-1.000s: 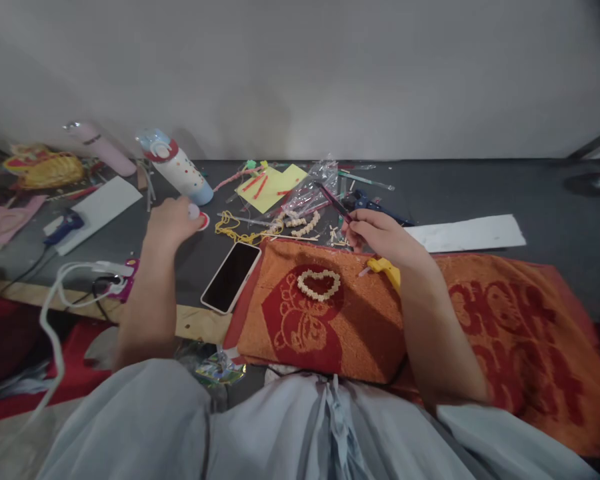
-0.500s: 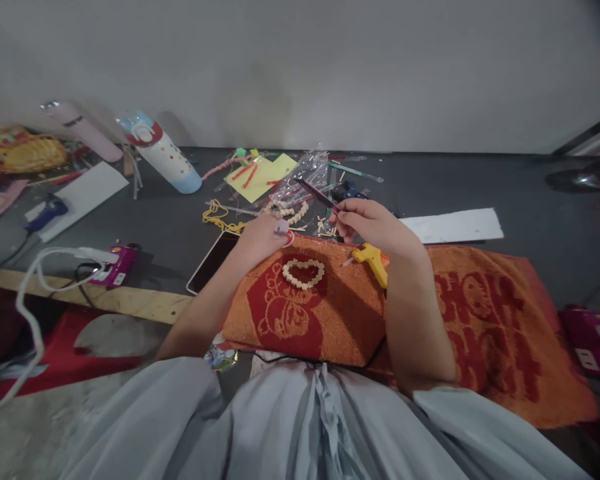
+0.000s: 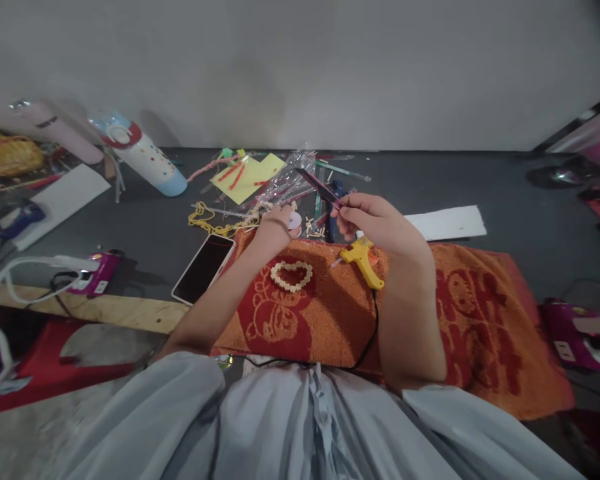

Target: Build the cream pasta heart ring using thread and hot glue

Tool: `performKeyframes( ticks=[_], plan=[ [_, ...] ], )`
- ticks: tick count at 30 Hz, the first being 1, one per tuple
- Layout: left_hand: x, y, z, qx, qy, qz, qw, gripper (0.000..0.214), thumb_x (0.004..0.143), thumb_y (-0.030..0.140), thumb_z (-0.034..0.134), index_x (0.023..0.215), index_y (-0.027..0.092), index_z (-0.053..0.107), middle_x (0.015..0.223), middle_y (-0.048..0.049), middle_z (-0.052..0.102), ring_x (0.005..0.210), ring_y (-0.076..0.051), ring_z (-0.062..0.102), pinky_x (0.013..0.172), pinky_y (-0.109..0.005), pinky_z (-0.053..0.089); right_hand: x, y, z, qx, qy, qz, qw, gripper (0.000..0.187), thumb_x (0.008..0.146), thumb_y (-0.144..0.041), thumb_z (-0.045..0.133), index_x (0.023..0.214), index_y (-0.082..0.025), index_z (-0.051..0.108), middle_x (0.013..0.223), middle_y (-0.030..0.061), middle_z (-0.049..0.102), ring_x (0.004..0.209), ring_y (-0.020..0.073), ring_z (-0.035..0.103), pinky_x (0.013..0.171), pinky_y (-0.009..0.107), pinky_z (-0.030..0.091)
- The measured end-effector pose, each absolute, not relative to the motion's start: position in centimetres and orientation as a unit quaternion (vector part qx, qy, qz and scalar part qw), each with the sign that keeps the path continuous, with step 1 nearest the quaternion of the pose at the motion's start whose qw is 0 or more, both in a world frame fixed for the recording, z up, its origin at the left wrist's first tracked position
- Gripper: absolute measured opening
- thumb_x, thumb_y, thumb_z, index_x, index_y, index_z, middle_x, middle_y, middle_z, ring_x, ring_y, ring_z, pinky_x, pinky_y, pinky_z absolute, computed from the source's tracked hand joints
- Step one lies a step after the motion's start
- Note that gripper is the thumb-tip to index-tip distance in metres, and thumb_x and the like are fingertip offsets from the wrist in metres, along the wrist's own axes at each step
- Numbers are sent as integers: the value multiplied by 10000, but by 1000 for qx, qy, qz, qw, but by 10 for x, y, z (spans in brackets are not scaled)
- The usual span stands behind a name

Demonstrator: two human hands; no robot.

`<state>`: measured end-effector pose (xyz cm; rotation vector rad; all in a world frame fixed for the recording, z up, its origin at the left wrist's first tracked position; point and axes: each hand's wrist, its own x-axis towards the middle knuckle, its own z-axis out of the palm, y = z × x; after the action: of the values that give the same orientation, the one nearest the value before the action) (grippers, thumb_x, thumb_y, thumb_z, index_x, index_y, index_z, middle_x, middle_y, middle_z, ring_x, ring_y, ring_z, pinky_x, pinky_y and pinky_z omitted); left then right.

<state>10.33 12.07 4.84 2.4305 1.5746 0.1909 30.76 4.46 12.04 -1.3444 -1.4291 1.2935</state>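
Spool in the left grip, slim dark tool in the right, with a beaded heart on a lettered towel

The left hand (image 3: 276,225) has its grip closed on a small pale spool (image 3: 295,221), just beyond the far edge of the towel; any label on the spool is too small to read; the right hand (image 3: 374,219) pinches a slim dark tool (image 3: 322,188) in its grip, the pointed end aimed up and to the left; no marking on it can be made out.

Nearest the person, a heart-shaped ring of pale beads (image 3: 293,288) lies flat on the orange-and-red towel (image 3: 337,327); a yellow glue gun (image 3: 364,264) rests on the same cloth, beside the right wrist; the towel bears large red lettering on its right part, partly hidden by the forearm and too unclear to read with certainty.

Beyond the hands, short pale pieces (image 3: 314,228) are scattered on the dark surface (image 3: 430,179); yellow cord (image 3: 211,221) lies to the left, above a phone (image 3: 203,268) with a dark screen; yellow paper (image 3: 246,181) carries red strips, with clear plastic wrapping (image 3: 299,175) at its right; farther left leans a dotted bottle (image 3: 147,160), its print showing only as coloured spots; a purple power strip (image 3: 98,273) has small white labels, illegible here.
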Motion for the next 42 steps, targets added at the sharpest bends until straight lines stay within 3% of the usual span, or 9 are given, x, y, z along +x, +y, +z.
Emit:
performKeyframes(
  ticks=[6,11,13,16,22,28,33,42],
  plan=[
    [100,118,46,830,528,116,137,593,786,242,712,1332,136,504,1283,-160,626,1194,-280,588,1021,-361,448,309,45,123,-547,-563,503,362,202,912,-119,437,756,-187,546,634,-26,557,555,69,497,567,204,413],
    [88,111,43,799,580,59,146,616,769,300,711,1332,134,524,1152,-156,712,1040,-309,673,888,-375,505,312,45,122,-566,-568,504,321,203,925,-141,430,759,-189,535,663,-22,572,559,74,508,572,212,421],
    [83,109,41,801,578,40,150,483,800,285,659,1258,143,600,1053,-133,743,961,-285,693,848,-358,511,313,45,121,-569,-569,506,310,199,927,-147,433,759,-191,531,669,-20,579,564,78,518,582,218,432],
    [76,106,39,810,565,30,154,237,842,249,564,990,172,733,990,-103,755,947,-253,691,873,-338,503,313,45,120,-570,-575,504,302,193,926,-148,431,768,-192,535,682,-16,586,573,81,526,587,219,436],
    [62,99,47,800,579,67,142,254,831,196,516,918,198,755,1019,-77,745,1015,-229,659,937,-333,484,311,43,123,-568,-576,501,306,189,901,-118,432,765,-194,539,680,-20,564,565,75,501,567,213,412],
    [45,98,62,788,592,66,153,272,839,359,541,836,173,738,858,-97,724,832,-244,638,737,-327,451,307,42,127,-568,-574,506,302,186,904,-141,440,753,-197,534,693,-12,565,560,84,492,575,228,420],
    [27,89,87,776,597,56,195,377,834,522,530,776,188,694,697,-35,662,634,-168,548,581,-276,326,305,43,125,-569,-592,488,298,196,897,-132,433,744,-198,535,661,-10,570,564,95,499,572,235,412],
    [-11,55,133,767,617,59,165,360,836,525,515,765,206,665,709,-9,652,639,-144,529,582,-253,298,301,45,117,-557,-633,473,255,167,875,-139,429,764,-202,537,689,1,580,588,111,526,569,247,426]
  ],
)
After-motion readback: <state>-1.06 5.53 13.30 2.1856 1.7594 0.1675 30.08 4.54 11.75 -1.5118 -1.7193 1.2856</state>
